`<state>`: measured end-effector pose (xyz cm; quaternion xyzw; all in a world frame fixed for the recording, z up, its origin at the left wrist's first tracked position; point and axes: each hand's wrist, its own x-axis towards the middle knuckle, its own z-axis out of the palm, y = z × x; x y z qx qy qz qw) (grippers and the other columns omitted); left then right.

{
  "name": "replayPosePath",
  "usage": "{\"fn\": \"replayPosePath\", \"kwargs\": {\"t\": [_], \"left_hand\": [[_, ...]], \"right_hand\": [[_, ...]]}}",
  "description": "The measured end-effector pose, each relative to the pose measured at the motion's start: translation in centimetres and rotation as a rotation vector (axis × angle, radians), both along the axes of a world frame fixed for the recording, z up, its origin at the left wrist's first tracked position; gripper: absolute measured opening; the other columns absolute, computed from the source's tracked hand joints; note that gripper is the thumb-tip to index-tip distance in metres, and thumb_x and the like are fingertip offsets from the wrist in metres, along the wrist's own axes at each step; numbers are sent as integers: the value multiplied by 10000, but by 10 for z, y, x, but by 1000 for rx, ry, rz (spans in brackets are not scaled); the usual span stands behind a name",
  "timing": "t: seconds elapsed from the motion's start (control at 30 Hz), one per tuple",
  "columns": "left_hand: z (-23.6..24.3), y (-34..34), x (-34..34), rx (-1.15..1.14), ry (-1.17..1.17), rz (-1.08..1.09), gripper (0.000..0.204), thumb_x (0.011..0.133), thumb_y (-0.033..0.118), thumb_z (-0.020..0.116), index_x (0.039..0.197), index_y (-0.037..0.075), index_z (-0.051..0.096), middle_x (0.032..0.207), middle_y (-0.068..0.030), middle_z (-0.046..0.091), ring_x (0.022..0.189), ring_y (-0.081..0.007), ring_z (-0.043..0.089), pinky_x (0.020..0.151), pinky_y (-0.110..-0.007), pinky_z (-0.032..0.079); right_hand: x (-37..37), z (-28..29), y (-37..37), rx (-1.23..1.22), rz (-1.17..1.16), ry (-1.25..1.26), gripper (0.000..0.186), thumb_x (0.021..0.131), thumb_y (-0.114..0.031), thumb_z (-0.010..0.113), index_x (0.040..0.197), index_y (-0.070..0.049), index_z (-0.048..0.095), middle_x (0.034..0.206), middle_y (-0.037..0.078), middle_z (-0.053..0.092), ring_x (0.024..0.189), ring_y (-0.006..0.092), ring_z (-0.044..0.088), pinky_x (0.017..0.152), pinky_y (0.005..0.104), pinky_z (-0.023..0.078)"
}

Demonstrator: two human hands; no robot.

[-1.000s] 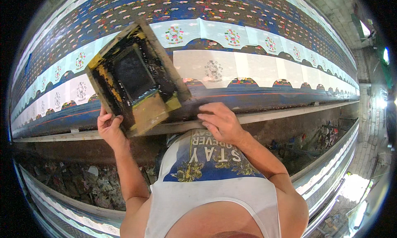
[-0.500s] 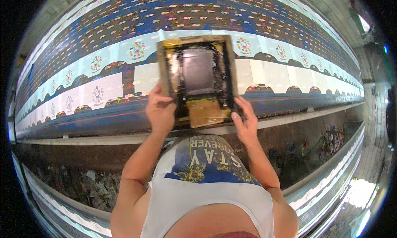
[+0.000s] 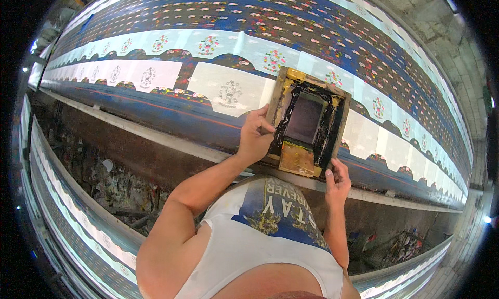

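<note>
A wooden screen-printing frame [image 3: 340, 123], smeared with black and yellow ink, is tilted a little in front of me at the table's near edge. A dark mesh window sits in its middle. Inside its near end lies a flat, ink-stained wooden squeegee [image 3: 297, 159]. My left hand [image 3: 256, 136] grips the frame's left side, fingers closed. My right hand [image 3: 338, 180] pinches its near right corner. Just left of the frame lies a white fabric piece [image 3: 208, 83] with a dark outline print. Whether the frame rests flat on the fabric under it I cannot tell.
The long printing table [image 3: 171, 104] curves away on both sides. White pieces with dark outlines continue left; blank-looking ones [image 3: 361, 135] lie right. Behind runs a row of pale blue pieces [image 3: 234, 45] with coloured prints. A light rail [image 3: 171, 137] edges the table above a stained, littered floor [image 3: 104, 182].
Both hands have carried the frame rightward along the table and turned it slightly. The white piece beside it, mostly covered before, now shows its dark print. My view has turned too.
</note>
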<state>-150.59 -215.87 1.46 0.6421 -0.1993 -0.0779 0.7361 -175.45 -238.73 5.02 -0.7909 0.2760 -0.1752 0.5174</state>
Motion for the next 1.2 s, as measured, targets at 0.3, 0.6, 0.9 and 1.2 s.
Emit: {"fn": "replayPosePath", "kwargs": {"t": [0.3, 0.6, 0.9, 1.2], "left_hand": [[-4, -8, 1, 162, -88, 44, 227, 766, -121, 748, 885, 67, 702, 1603, -298, 605, 1468, -436, 585, 1226, -479, 443], [-2, -5, 2, 215, -13, 42, 218, 761, -114, 770, 870, 67, 717, 1608, -295, 607, 1483, -437, 582, 1230, -469, 447], [-11, -3, 5, 177, -12, 11, 290, 755, -153, 783, 918, 76, 714, 1600, -306, 601, 1517, -417, 563, 1253, -456, 434], [-2, 4, 11, 337, -203, -9, 549, 893, -57, 786, 1424, 74, 743, 1574, -251, 625, 1450, -409, 601, 1228, -479, 462]], "right_hand": [[43, 68, 39, -679, 493, -32, 516, 836, -76, 905, 1328, -44, 754, 1473, 180, 687, 1383, 438, 644, 1159, 552, 530], [82, 81, 45, -789, 605, 19, 556, 781, 84, 724, 1325, -33, 741, 1306, 158, 740, 1219, 399, 705, 1064, 529, 570], [133, 132, 7, -631, 761, 291, 460, 849, 101, 621, 1246, -58, 789, 1192, 196, 793, 1173, 422, 737, 1043, 531, 591], [224, 88, -52, -738, 514, 134, 508, 869, 127, 591, 1302, -55, 783, 1268, 207, 787, 1210, 440, 722, 1048, 525, 582]]}}
